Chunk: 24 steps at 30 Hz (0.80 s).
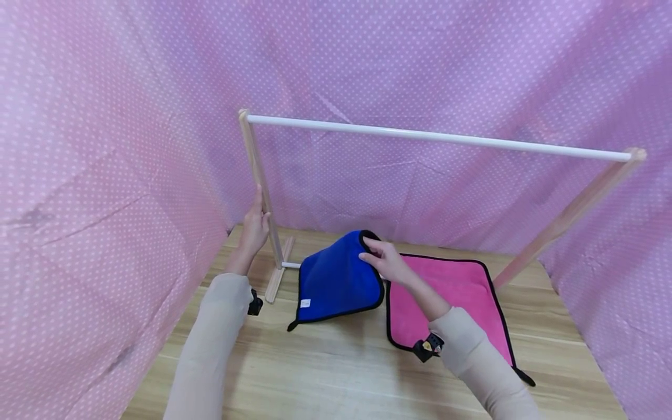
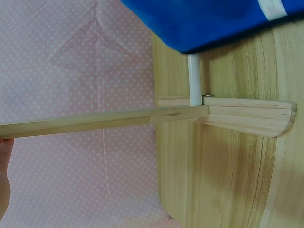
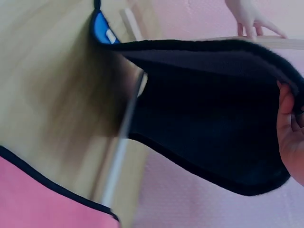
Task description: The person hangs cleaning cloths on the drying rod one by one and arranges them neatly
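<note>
Blue cloth [image 1: 336,283]: pinching its edge in right hand [image 1: 389,263], holding it partly up over wooden table [image 1: 325,379], just left of pink cloth [image 1: 438,291] lying flat. Gripping wooden upright [image 1: 254,154] in left hand [image 1: 254,232], below white top rail [image 1: 420,135], before dotted pink fabric [image 1: 399,64].

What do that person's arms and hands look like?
The left sleeve and right sleeve are plain beige. A small black gadget sits by the left one's end, and another black gadget with a yellowish spot by the right one's. The left hand and right hand wear no gloves.
</note>
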Available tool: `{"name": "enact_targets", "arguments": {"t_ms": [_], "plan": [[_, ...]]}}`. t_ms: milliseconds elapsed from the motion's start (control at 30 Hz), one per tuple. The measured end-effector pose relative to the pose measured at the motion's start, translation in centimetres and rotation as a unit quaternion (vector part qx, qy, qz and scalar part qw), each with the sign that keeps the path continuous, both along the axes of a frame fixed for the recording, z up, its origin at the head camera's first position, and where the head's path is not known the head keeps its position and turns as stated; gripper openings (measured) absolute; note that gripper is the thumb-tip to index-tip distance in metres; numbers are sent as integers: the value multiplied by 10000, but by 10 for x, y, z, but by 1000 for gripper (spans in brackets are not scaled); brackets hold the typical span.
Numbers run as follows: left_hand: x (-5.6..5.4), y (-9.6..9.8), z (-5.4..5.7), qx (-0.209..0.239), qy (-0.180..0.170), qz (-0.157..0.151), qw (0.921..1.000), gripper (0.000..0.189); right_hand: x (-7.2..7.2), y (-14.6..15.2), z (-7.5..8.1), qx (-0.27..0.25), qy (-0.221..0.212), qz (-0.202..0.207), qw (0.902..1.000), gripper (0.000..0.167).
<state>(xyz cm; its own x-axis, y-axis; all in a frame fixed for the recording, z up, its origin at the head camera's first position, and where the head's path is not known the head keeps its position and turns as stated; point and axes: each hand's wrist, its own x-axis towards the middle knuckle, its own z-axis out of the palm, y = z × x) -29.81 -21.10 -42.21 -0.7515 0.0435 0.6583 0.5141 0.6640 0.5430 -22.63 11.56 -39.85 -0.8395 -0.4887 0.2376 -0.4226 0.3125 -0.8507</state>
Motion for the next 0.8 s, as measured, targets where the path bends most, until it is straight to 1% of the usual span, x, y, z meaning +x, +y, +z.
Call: {"name": "enact_targets", "arguments": {"t_ms": [33, 133, 200, 233, 267, 333, 500, 533, 700, 800], "plan": [[0, 0, 0, -22, 3, 2, 10000, 72, 1, -1, 8, 23, 104, 2, 9999, 46], [0, 0, 0, -67, -2, -19, 10000, 72, 7, -2, 34, 199, 597, -29, 9980, 43], [0, 0, 0, -83, 10, -41, 10000, 72, 11, -3, 50, 343, 840, -47, 9959, 41], [0, 0, -1, -91, 20, -49, 9999, 72, 10, -3, 55, 400, 967, -40, 9945, 41], [-1, 0, -1, -96, 40, -48, 9999, 72, 10, -2, 59, 440, 1084, -32, 9931, 40], [-2, 0, -2, -123, 104, -33, 9999, 72, 2, 0, 61, 512, 1266, 26, 9906, 40], [-4, 0, -3, -196, 206, 24, 9996, 71, -18, 6, 64, 596, 1768, -7, 9824, 40], [-4, 0, -3, -193, 200, 20, 9996, 70, -20, 6, 68, 600, 1873, -5, 9805, 40], [-3, 1, -1, -165, 127, -25, 9998, 73, -27, 6, 86, 540, 2532, 73, 9659, 34], [-2, 1, -1, -187, 96, -66, 9998, 75, -31, 4, 97, 496, 2923, 60, 9550, 25]]}}
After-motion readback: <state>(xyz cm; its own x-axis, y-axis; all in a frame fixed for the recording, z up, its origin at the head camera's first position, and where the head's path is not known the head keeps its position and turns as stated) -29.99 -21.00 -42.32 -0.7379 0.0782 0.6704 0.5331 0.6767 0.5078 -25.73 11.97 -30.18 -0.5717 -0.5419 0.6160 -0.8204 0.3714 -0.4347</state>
